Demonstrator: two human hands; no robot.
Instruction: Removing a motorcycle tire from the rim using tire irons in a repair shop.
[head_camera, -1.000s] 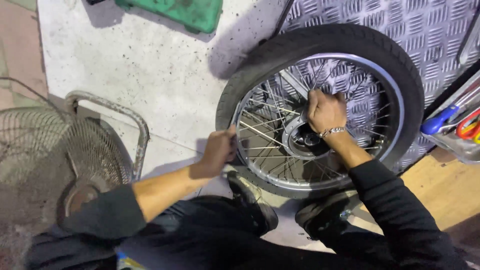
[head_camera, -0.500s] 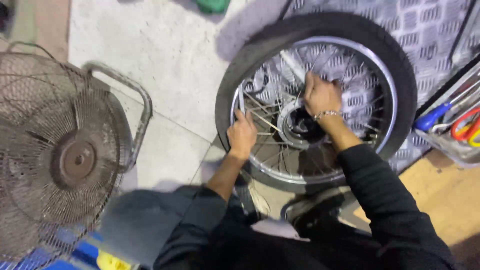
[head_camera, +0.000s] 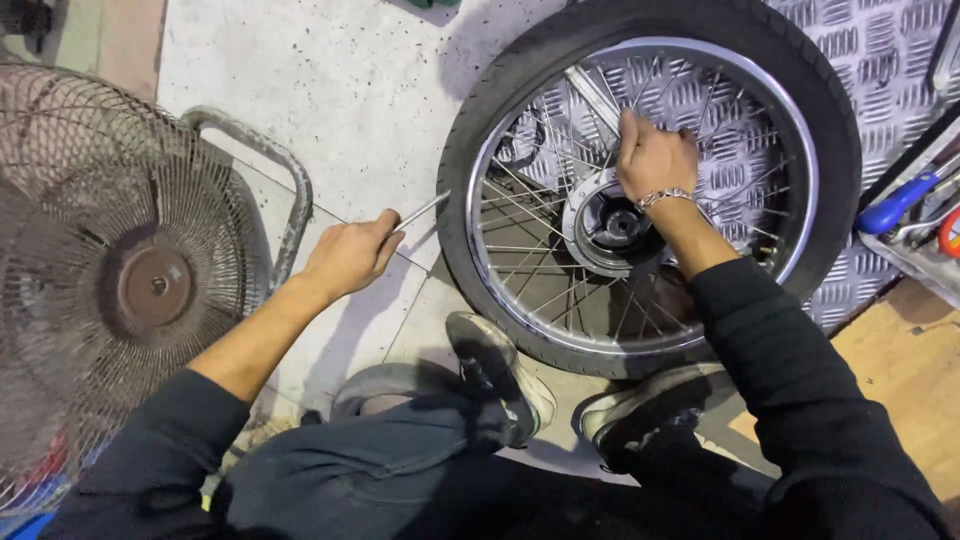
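Left hand (head_camera: 350, 255) grips a spoke (head_camera: 420, 212); right hand (head_camera: 655, 158) grasps the wheel (head_camera: 650, 180).

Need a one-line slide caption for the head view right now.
Right hand grips spokes of a wheel; left hand holds a thin metal rod near the tyre.

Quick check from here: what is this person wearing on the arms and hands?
Both hands are bare, no gloves. The left hand has a dark sleeve pushed up past the forearm. The right hand has a silver chain bracelet at the wrist, and its dark sleeve reaches the forearm.
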